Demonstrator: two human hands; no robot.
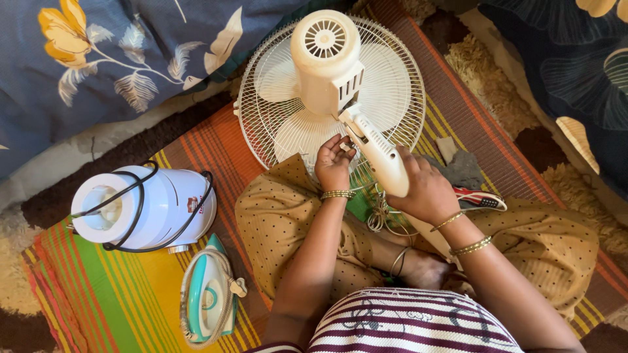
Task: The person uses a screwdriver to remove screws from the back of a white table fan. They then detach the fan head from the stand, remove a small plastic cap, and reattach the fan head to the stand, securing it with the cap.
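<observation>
You are sitting on the striped mat (pixel 118 294) with a cream table fan (pixel 327 78) lying face down ahead of you, at twelve o'clock from your lap. Its round wire guard (pixel 405 98) rests on the mat, and the motor housing (pixel 326 55) points up toward you.

Your right hand (pixel 425 189) is closed around the fan's white neck (pixel 379 153), which slants from the motor housing down toward four o'clock; your fingers wrap it from the right side. Your left hand (pixel 335 163) sits just beside that neck, at nine o'clock from it, fingers curled in against the guard near where the neck joins the motor. I cannot tell whether those fingers pinch anything; the tips are bunched and partly hidden. Both wrists carry gold bangles (pixel 337 195).

A tangle of pale cord (pixel 379 219) lies below the neck, between your two forearms, on the dotted tan fabric over your knees. At three o'clock from your right hand, a grey cloth (pixel 461 168) lies on the mat.

Well apart, at nine o'clock from your left arm, a white cylindrical appliance (pixel 147 206) lies on its side with a black cable looped around it. Near it, at six o'clock, a teal and white clothes iron (pixel 209 297) rests with its cord wound about the body.
</observation>
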